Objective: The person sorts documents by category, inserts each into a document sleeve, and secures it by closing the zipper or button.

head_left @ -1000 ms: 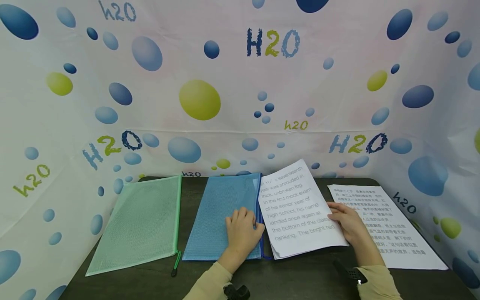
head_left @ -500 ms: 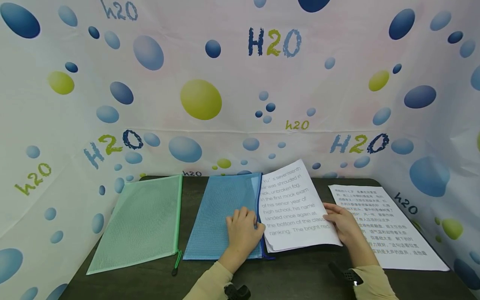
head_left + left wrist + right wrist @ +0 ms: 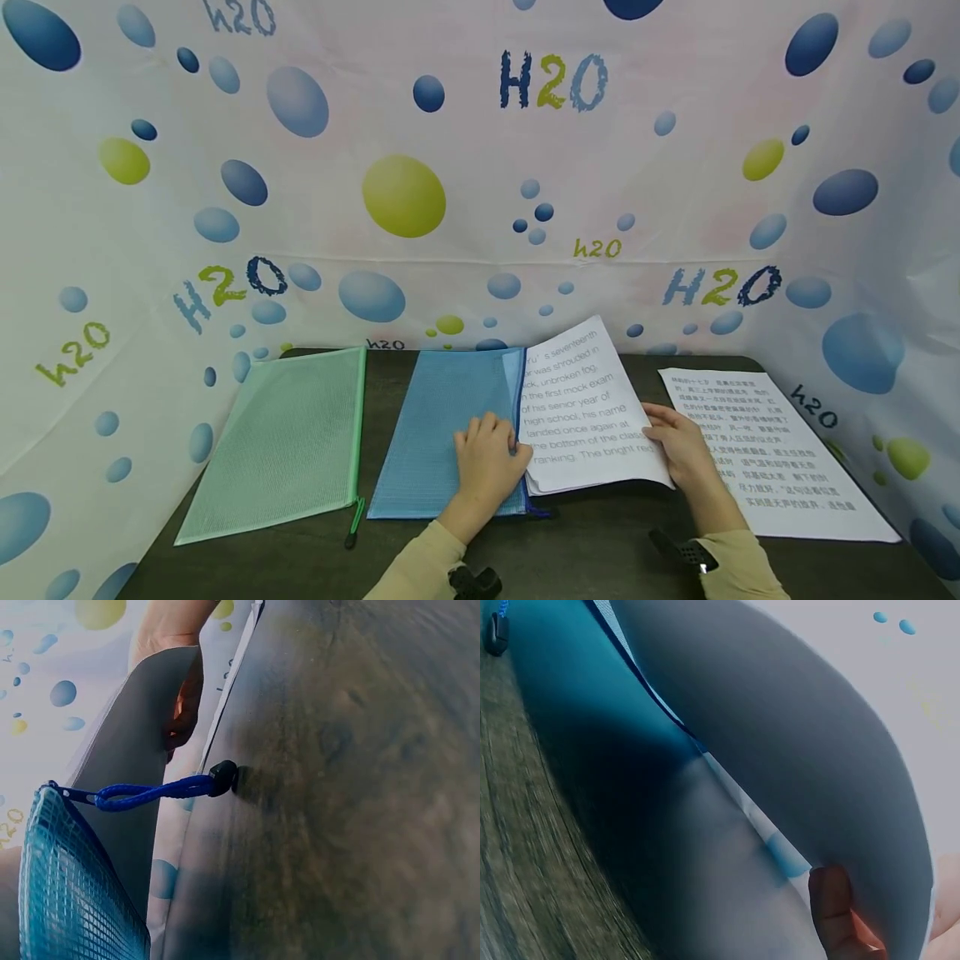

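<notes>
In the head view, my left hand [image 3: 483, 462] grips the right edge of a blue mesh zip pouch [image 3: 416, 475], fingers curled. The left wrist view shows the pouch's edge lifted and its blue cord pull [image 3: 150, 793] hanging out. Thumb and fingers of my right hand [image 3: 684, 450] pinch the right edge of a stack of printed English sheets [image 3: 577, 408]. The stack's left edge lies at the pouch's open side, just inside it. From the right wrist, the grey underside of the sheets [image 3: 795, 742] curves upward, with my thumb [image 3: 831, 904] against it.
A green mesh zip pouch [image 3: 285, 450] lies flat on the dark table [image 3: 585, 558] to the left, its pull toward the front. Sheets printed in Chinese [image 3: 795, 467] lie at the right, partly behind my right forearm. A bubble-patterned backdrop [image 3: 465, 167] stands behind.
My right hand has moved left with the English sheets, and their left edge has slid a little further into the blue pouch. My left hand stays at the pouch's edge.
</notes>
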`<state>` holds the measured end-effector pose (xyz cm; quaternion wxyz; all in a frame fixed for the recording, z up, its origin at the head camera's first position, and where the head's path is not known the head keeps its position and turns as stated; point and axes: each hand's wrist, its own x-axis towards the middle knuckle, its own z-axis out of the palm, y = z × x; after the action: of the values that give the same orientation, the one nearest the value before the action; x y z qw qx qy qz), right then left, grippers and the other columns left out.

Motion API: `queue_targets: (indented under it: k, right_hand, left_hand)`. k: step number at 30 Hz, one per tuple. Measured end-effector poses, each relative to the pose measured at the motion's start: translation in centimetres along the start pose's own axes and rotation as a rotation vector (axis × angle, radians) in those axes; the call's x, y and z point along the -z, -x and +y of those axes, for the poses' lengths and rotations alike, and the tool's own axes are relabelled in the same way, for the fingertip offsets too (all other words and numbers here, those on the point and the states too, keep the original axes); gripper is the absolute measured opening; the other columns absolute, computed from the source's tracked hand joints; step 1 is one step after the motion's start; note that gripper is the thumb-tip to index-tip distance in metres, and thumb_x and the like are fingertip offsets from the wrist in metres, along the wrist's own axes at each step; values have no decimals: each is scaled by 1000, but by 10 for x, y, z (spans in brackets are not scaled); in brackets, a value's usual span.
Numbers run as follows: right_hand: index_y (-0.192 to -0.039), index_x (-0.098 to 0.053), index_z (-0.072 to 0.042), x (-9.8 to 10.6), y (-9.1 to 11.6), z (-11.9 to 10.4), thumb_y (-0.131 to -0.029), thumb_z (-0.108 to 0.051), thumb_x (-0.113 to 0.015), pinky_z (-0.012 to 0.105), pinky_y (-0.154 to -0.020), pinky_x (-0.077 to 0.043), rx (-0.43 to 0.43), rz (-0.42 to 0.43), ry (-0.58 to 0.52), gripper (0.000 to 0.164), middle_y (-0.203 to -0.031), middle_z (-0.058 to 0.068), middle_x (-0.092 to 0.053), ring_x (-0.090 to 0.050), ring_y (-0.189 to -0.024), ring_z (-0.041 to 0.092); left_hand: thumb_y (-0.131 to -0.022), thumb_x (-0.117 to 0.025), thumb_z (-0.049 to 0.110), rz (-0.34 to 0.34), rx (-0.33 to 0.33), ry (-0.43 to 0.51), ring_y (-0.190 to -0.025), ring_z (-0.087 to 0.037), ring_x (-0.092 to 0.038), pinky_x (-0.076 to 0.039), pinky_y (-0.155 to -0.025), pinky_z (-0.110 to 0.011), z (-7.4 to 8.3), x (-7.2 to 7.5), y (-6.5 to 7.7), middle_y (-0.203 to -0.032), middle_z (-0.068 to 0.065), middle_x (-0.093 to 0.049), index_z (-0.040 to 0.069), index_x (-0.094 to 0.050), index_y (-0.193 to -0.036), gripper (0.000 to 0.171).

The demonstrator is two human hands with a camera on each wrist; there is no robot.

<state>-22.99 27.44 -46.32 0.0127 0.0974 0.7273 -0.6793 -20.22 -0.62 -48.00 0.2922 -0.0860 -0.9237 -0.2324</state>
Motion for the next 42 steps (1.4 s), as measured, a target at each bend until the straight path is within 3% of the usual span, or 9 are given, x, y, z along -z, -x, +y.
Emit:
queue_targets:
  k: [4,9,13,21,28,38,42]
  right_hand:
    - [-141,-40,9,-8,4,-6,-92,8,-47,22,-69,-53,9,26,48,50,-96,-6,-63,-62,-78,2]
    - [-141,-44,4,-17,8,-13,-93,6,-46,23,-69,-54,14,52,127,48,-115,13,-59,-62,-80,5]
    - [-140,-45,3,-19,12,-19,-93,5,-46,23,-69,-54,35,59,182,47,-122,20,-54,-61,-80,6]
    - [-139,-46,2,-18,19,-30,-93,3,-46,23,-66,-54,56,62,246,46,-125,23,-54,-61,-77,4]
    - [-137,-50,-2,-21,21,-31,-93,4,-45,22,-66,-52,66,147,252,44,-126,21,-54,-59,-79,4]
    - [-133,-54,-3,-26,19,-28,-92,6,-43,16,-68,-50,196,191,330,44,-134,20,-55,-58,-101,19]
    - [-131,-56,-3,-28,18,-27,-91,6,-43,18,-67,-50,213,191,321,43,-132,19,-56,-59,-97,14]
  left_hand:
    - [-73,-68,24,-46,51,50,-66,-13,-30,-18,-66,-31,-1,3,-3,-68,6,-38,20,-38,-59,33]
    - [-73,-66,22,-38,96,77,-64,-12,-30,-20,-65,-31,-2,7,-7,-66,6,-36,20,-38,-57,33]
    - [-73,-66,22,-26,111,82,-64,-12,-32,-21,-65,-32,-4,8,-8,-66,6,-37,20,-38,-56,32]
    - [-74,-67,23,-25,146,122,-67,-14,-36,-21,-66,-32,-5,8,-10,-68,5,-42,19,-41,-57,31]
    - [-73,-66,24,-44,151,128,-67,-13,-35,-21,-66,-33,-5,10,-11,-68,5,-42,20,-42,-57,29]
    - [-74,-66,26,-176,171,110,-67,-14,-36,-23,-66,-35,-4,19,-17,-68,6,-41,20,-43,-57,29]
    - [-75,-67,27,-208,174,105,-67,-15,-36,-23,-66,-35,-5,19,-17,-67,5,-41,20,-43,-57,31]
